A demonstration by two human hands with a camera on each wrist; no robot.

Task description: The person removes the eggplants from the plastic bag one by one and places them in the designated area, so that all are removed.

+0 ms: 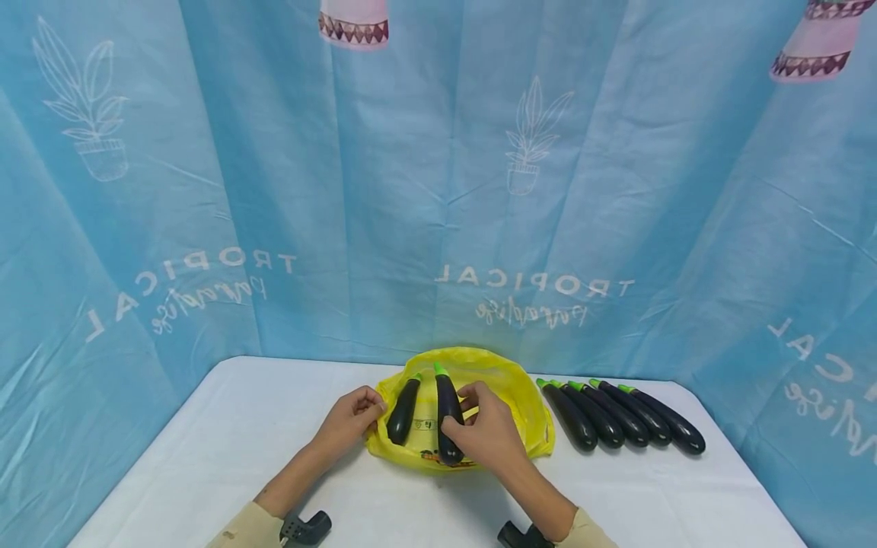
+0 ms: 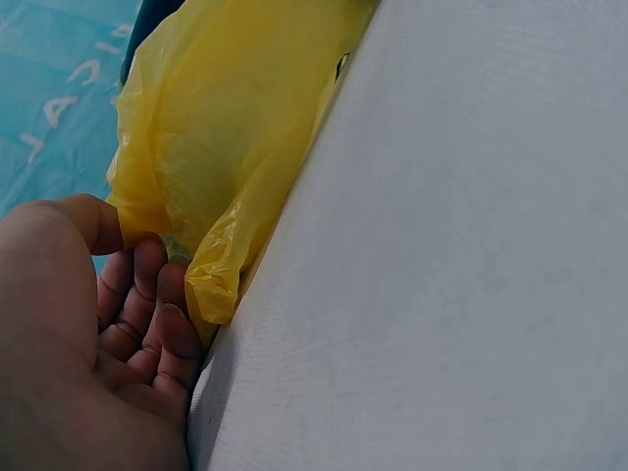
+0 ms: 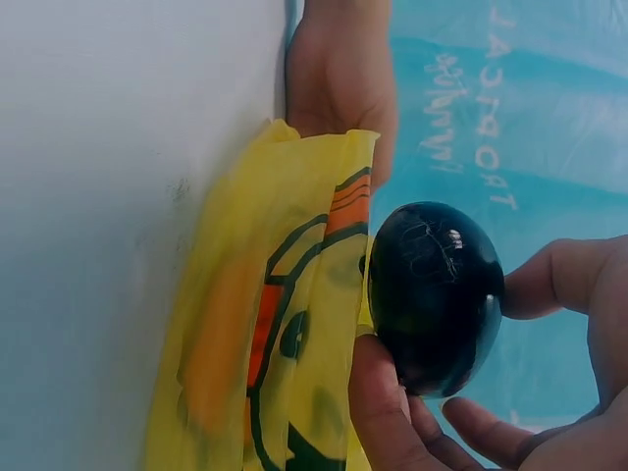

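A yellow plastic bag lies spread open on the white table. My left hand pinches its left rim between thumb and fingers; the left wrist view shows the thin film bunched at the fingertips. My right hand grips a dark purple eggplant over the bag's middle, its green stem end pointing away from me. In the right wrist view the rounded end of this eggplant sits between thumb and fingers, beside the printed bag wall. Another eggplant lies inside the bag at the left.
To the right of the bag, several eggplants lie side by side in a slanted row, stems away from me. The white tabletop ends at a blue printed curtain behind and at both sides.
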